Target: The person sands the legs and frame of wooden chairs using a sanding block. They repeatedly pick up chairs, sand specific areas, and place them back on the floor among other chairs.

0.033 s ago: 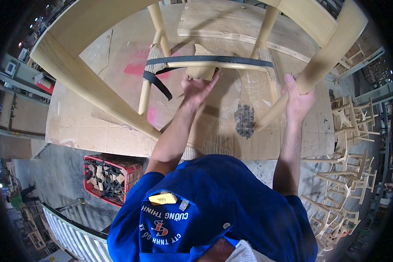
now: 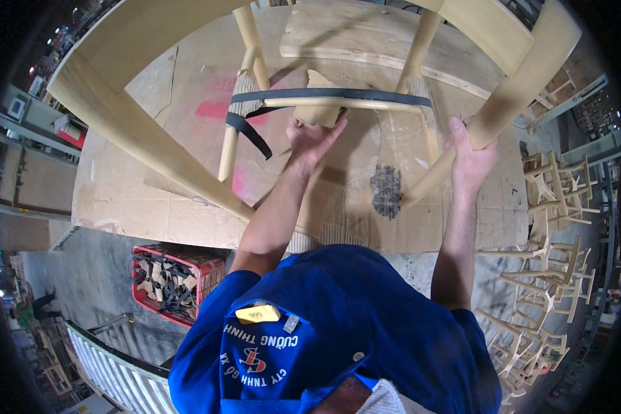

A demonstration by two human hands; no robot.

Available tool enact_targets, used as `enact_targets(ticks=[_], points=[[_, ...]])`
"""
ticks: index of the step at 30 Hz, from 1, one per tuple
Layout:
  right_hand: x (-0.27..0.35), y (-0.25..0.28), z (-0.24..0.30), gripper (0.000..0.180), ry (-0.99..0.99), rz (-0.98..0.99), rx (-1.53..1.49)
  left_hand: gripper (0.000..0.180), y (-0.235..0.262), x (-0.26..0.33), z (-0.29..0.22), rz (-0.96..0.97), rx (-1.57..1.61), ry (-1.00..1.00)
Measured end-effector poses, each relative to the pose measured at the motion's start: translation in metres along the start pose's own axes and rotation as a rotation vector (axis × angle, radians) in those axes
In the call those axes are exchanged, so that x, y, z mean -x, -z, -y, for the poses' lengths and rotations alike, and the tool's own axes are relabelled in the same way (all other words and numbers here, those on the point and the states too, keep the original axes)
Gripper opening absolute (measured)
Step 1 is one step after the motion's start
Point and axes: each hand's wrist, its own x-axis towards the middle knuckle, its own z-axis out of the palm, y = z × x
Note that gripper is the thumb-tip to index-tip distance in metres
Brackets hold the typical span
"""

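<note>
A pale wooden chair frame [image 2: 148,127] stands over a cardboard-covered table [image 2: 145,207]. A black strap [image 2: 352,92] runs across it between two legs, beside a thin wooden rail [image 2: 379,105]. Corrugated cardboard pads [image 2: 243,90] sit under the strap at the legs, and its loose end hangs down at the left. My left hand [image 2: 312,140] is closed from below on a bent tan sheet [image 2: 319,114] at the rail; whether it is sandpaper or card I cannot tell. At the right, my right hand [image 2: 472,155] is wrapped round the frame's thick wooden member, thumb up.
A red crate [image 2: 179,286] full of black straps and tan scraps stands on the floor at the lower left. Several wooden chair frames [image 2: 552,276] are stacked at the right. A wooden board [image 2: 352,31] lies at the table's far side. A dark patch [image 2: 386,191] marks the cardboard.
</note>
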Motion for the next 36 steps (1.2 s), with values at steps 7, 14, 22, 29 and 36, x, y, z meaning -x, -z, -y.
enact_targets(ticks=[7, 14, 22, 29, 36], points=[[-0.002, -0.002, -0.007, 0.021, 0.0, -0.02, 0.019, 0.086, 0.015, -0.015, 0.0, 0.074, 0.053, 0.051], [-0.013, 0.03, -0.083, 0.032, -0.168, 0.083, 0.179, 0.071, 0.027, 0.005, -0.003, -0.232, -0.198, 0.032], [0.009, -0.003, 0.012, 0.03, 0.033, -0.009, 0.219, 0.033, 0.018, 0.108, 0.016, -0.201, -1.474, -0.33], [0.071, -0.037, 0.046, 0.025, 0.877, 0.324, -0.026, 0.02, -0.077, 0.249, 0.006, -0.253, -1.929, -1.413], [0.12, -0.157, -0.111, 0.051, -0.845, 0.645, -0.305, 0.047, -0.14, 0.245, -0.034, -0.428, -2.063, -1.839]])
